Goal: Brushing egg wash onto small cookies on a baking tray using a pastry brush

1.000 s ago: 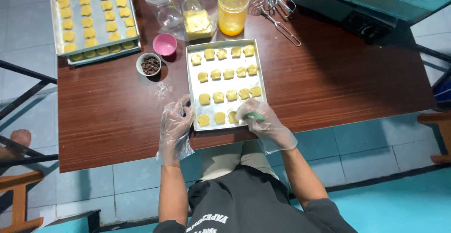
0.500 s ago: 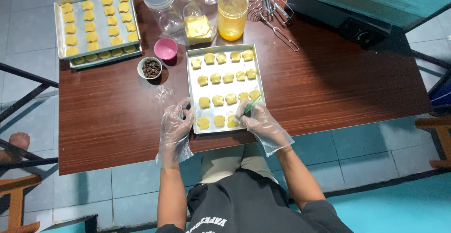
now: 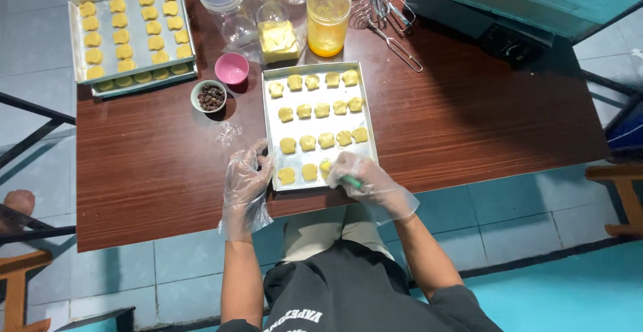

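cookie (image 3: 325, 167) beneath right hand (image 3: 358, 177) fingers

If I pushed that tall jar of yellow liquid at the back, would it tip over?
The tall clear jar of yellow liquid looks nearly full, so it is probably heavy and would slide rather than tip. It is taller than wide, so a push near the top might topple it. It looks like glass, likely breakable.

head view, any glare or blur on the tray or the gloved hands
Head view: soft even light, no harsh glare on the near tray; the table shows a faint sheen. The right hand is slightly smeared; the left hand looks sharper. Table edges bow slightly.
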